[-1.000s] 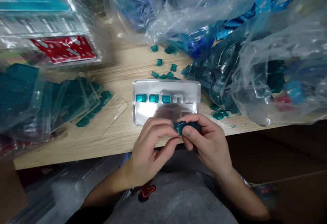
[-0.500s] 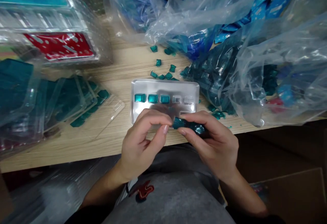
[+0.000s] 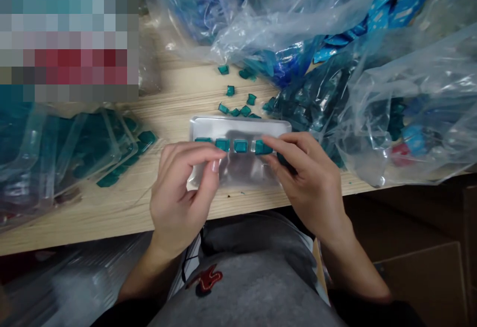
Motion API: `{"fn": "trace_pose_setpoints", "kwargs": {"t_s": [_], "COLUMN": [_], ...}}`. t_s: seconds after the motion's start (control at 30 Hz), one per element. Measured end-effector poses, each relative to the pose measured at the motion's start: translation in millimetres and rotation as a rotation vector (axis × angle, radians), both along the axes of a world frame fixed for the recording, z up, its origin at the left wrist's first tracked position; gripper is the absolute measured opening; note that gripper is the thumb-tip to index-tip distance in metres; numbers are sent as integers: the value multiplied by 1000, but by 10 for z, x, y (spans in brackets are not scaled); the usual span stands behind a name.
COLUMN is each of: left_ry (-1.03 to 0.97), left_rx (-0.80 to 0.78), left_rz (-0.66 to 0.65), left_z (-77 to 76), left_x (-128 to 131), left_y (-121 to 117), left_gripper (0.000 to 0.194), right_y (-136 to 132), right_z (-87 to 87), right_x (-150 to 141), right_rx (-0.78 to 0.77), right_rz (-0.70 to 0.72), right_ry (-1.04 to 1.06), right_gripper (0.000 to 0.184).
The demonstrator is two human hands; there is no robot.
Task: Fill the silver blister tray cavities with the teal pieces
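Observation:
My right hand (image 3: 309, 173) pinches a small teal plastic piece (image 3: 263, 147) over the fourth compartment of a clear plastic tray (image 3: 238, 124). More dark teal material shows under its fingers, mostly hidden. In the tray's row, teal pieces (image 3: 240, 146) sit to the left of that compartment. The leftmost is partly covered by my left hand (image 3: 184, 188). That hand hovers at the tray's front left, its thumb and index tips slightly apart with nothing visible between them.
Loose teal pieces (image 3: 230, 90) lie behind the tray. Clear bags (image 3: 324, 93) of teal and blue pieces crowd the back and right. At left lie clear cases (image 3: 112, 138) with teal contents. The table's front edge (image 3: 112, 235) runs before me.
My right hand has moved forward from the tray's front edge and brought the teal piece over the fourth compartment. My left hand has shifted left and slightly forward, away from the piece.

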State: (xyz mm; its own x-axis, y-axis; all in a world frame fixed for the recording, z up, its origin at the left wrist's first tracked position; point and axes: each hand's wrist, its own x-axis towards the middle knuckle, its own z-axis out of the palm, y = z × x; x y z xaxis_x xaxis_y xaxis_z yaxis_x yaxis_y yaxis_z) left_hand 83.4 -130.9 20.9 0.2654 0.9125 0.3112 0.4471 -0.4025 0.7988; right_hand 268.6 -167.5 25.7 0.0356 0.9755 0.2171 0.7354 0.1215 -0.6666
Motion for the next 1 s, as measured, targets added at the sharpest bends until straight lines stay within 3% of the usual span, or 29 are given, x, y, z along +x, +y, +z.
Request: {"fn": "trace_pose_setpoints", "kwargs": {"t_s": [0.27, 0.33, 0.4, 0.53, 0.63, 0.73, 0.87, 1.0], "left_ry": [50, 51, 68, 138, 185, 200, 131, 157], "left_rx": [-6, 34, 63, 41, 5, 3, -43, -22], "left_rz": [31, 15, -32, -223, -328, -338, -344, -377], "left_z": [-4, 20, 65, 177, 243, 281, 286, 230], "left_x": [-10, 3, 23, 110, 195, 243, 237, 209], "left_y": [-4, -4, -10, -54, -101, -137, -150, -142], "left_gripper": [24, 24, 26, 28, 24, 20, 16, 17], "right_y": [58, 38, -14, -173, -256, -291, -351, -449], "right_z": [-41, -24, 19, 114, 154, 178, 161, 45], "right_x": [-100, -82, -43, -7, -32, -42, 3, 47], "right_rx": [-114, -110, -112, -219, -182, -137, -204, -234], "right_rz": [91, 81, 60, 131, 194, 234, 195, 6], "right_ry": [-196, -91, 145, 533, 482, 407, 560, 754], "right_gripper": [33, 32, 36, 55, 70, 80, 68, 31]}}
